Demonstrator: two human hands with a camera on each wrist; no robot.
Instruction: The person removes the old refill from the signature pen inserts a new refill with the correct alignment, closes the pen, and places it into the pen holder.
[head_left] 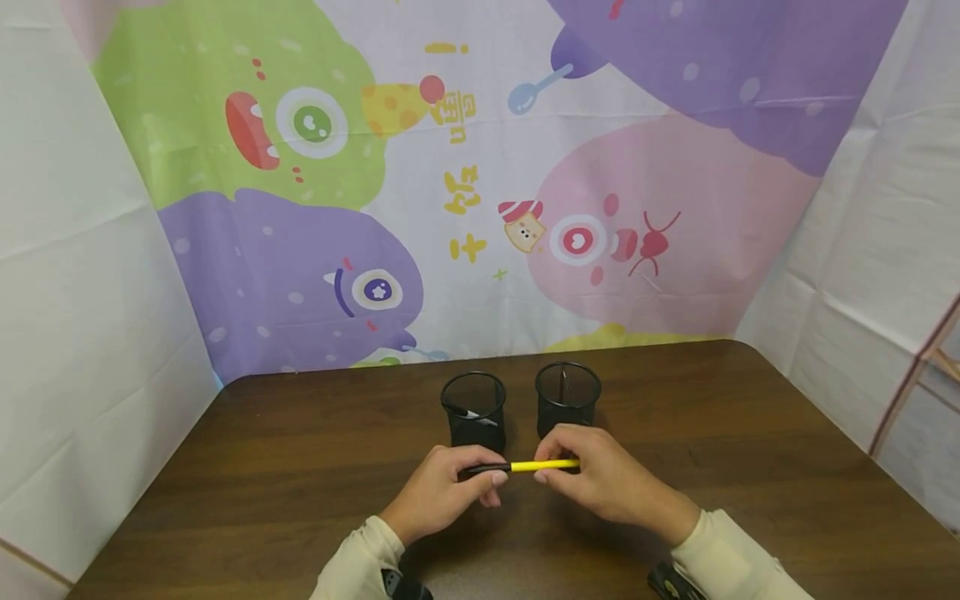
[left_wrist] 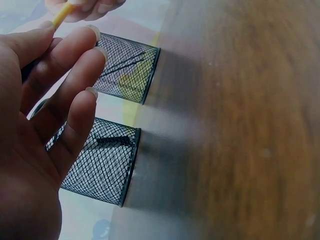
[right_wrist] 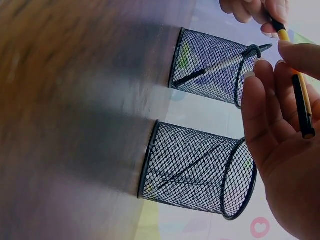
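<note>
Both hands hold a yellow pen [head_left: 542,466] level above the table, in front of two black mesh pen cups. The left hand [head_left: 444,488] pinches its dark end between thumb and forefinger; in the left wrist view the other fingers are loosely bent. The right hand [head_left: 603,479] pinches the yellow barrel, whose black clip and end [right_wrist: 305,112] stick out past the thumb in the right wrist view. The left cup [right_wrist: 207,65] holds a black-and-white pen [right_wrist: 220,64]. Inside the right cup [right_wrist: 192,172] lean thin dark sticks, their kind unclear.
The cups stand side by side on a brown wood-grain table [head_left: 315,467]. Behind it hangs a cloth printed with cartoon monsters [head_left: 480,317]. White cloth walls [head_left: 82,292] rise on both sides.
</note>
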